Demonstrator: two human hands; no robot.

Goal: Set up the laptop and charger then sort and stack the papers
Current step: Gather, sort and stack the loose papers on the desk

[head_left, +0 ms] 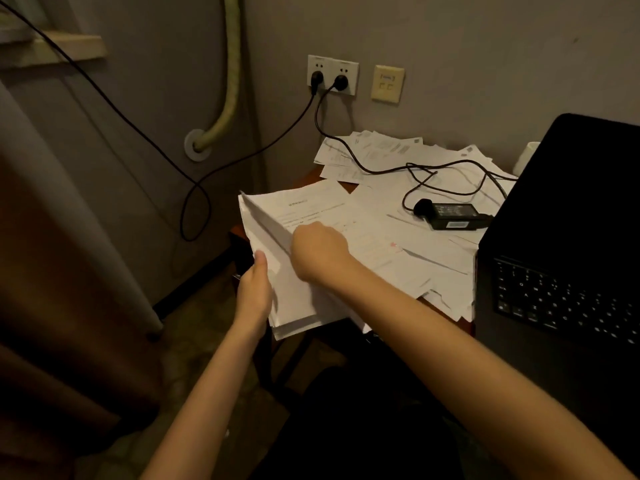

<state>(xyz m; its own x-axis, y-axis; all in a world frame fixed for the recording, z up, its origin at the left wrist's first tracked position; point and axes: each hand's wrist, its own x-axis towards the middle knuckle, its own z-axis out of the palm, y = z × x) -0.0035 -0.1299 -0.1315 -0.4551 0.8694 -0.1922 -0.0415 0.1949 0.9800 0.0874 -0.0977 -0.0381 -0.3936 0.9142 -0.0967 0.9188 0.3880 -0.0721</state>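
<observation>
Sorting under way at the front left corner of the table (446, 308). Left hand (254, 292) gripping a gathered stack of papers (277, 271) by its near left edge, thumb on top, fingers curled beneath; stack tilted up off the left edge, long axis running from the near corner away toward the wall. Right hand (318, 252) curled against the upper sheets of that stack, apparently pinching or peeling one back, though fingertips hidden behind the knuckles, so exact hold hard to tell. Both hands on the one stack, left nearer its outer edge, right nearer the table's middle.

Loose papers (408, 258) spread flat across the middle and back of the table, lying to the right of and beyond the hands, nearer the right hand; too many and too overlapped to count. One laptop (561, 258) open at the right edge. One charger brick (453, 216) resting on the loose sheets just left of the laptop, its cable (349, 150) running to the wall sockets (332, 75), where two plugs sit.

Likely next reach: rightward and away, for another loose sheet.
</observation>
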